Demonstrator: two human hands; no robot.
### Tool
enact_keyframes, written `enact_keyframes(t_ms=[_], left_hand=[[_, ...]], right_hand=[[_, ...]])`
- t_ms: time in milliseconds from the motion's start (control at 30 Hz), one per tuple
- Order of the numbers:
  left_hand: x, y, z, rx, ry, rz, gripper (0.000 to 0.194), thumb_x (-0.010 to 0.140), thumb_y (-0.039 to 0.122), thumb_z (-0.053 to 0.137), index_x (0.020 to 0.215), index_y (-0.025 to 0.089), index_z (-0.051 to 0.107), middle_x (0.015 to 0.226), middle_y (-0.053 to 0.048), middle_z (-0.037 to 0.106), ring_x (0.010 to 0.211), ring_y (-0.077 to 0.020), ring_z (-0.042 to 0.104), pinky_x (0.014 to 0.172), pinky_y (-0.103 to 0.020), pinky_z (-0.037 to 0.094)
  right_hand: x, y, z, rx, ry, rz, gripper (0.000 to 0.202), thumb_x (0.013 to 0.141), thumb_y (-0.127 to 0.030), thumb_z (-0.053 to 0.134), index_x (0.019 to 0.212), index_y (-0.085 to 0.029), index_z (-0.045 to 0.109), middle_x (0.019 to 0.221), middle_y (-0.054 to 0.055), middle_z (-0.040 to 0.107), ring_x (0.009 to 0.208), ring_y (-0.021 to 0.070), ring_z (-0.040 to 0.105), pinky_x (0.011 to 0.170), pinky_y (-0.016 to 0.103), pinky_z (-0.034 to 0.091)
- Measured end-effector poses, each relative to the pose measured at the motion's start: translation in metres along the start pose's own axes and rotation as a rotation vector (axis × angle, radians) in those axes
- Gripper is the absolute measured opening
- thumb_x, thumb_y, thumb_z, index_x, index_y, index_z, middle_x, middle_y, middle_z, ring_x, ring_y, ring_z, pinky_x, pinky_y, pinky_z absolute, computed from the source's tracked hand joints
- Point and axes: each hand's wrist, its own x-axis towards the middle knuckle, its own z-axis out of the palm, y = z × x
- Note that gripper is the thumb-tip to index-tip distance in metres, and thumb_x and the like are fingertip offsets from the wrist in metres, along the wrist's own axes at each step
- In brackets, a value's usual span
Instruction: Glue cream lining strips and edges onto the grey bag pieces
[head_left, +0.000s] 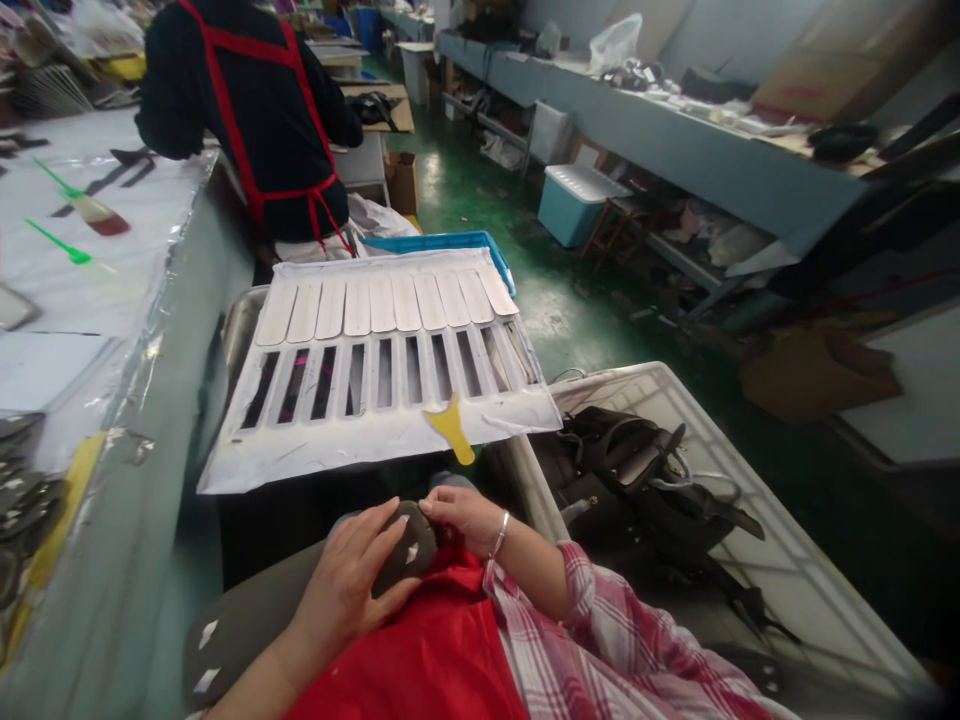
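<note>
A long dark olive-grey piece [259, 590] with rounded ends and small white patches lies across my lap, over a red apron. My left hand [352, 570] is curved over the piece near its far end, fingers on top and thumb along the near side. At that end, my right hand [465, 515] pinches the edge between thumb and fingers. What lies under my fingertips is hidden. Just beyond my hands is a white slotted board [300, 450] with a row of pale rounded strips [370, 305] along its far side. A yellow forked scraper-like tool [452, 430] sits on its near edge.
On the right stands a white crate [630, 380] filled with dark bags [637, 480]. The left worktable [176, 200] holds green-tipped bottles [94, 210] and dark pieces. A person in a red-strapped apron [255, 120] stands ahead. A blue bin [574, 205] is under the far bench.
</note>
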Motion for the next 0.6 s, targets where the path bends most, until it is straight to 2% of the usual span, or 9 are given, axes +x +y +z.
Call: enact_keyframes(t_ms=[133,267,400,533,600], left_hand=[[0.003,0.003,-0.001,0.009,-0.004,0.003,0.048,0.077,0.031,0.06,0.12,0.018,0.043,0.126,-0.018,0.049,0.113,-0.0295,0.048,0.089,-0.046,0.044],[0.004,0.007,-0.001,0.008,-0.014,-0.013,0.045,0.077,0.028,0.058,0.118,0.017,0.043,0.126,-0.018,0.048,0.114,-0.0297,0.047,0.09,-0.047,0.042],[0.003,0.009,0.0,0.009,-0.007,-0.045,0.045,0.076,0.026,0.058,0.118,0.017,0.044,0.127,-0.018,0.046,0.114,-0.03,0.046,0.093,-0.048,0.04],[0.001,0.01,0.0,0.003,-0.009,-0.064,0.047,0.075,0.024,0.059,0.119,0.017,0.044,0.129,-0.017,0.045,0.114,-0.0299,0.046,0.093,-0.048,0.04],[0.0,0.01,0.0,-0.011,-0.013,-0.072,0.049,0.074,0.023,0.059,0.119,0.017,0.044,0.13,-0.017,0.044,0.115,-0.0297,0.045,0.093,-0.048,0.039]], right_hand=[[0.003,-0.005,-0.006,-0.122,-0.037,-0.001,0.045,0.056,-0.051,0.073,0.066,-0.016,0.047,0.048,-0.008,0.048,0.038,0.0043,0.039,0.039,0.019,0.029],[0.001,0.002,-0.007,-0.126,-0.029,-0.098,0.044,0.061,-0.053,0.069,0.067,-0.016,0.046,0.049,-0.008,0.047,0.04,0.0046,0.04,0.041,0.018,0.03],[-0.011,0.006,-0.002,-0.197,0.033,-0.208,0.042,0.068,-0.055,0.062,0.065,-0.018,0.043,0.048,-0.008,0.044,0.041,0.0054,0.04,0.043,0.019,0.031],[-0.032,-0.005,0.01,-0.588,0.124,-0.327,0.035,0.079,-0.048,0.05,0.063,-0.017,0.047,0.05,-0.006,0.045,0.044,0.0062,0.04,0.045,0.019,0.03],[-0.041,-0.012,0.018,-0.838,0.216,-0.383,0.029,0.078,-0.041,0.052,0.061,-0.017,0.051,0.054,-0.004,0.048,0.049,0.0068,0.041,0.048,0.02,0.029]])
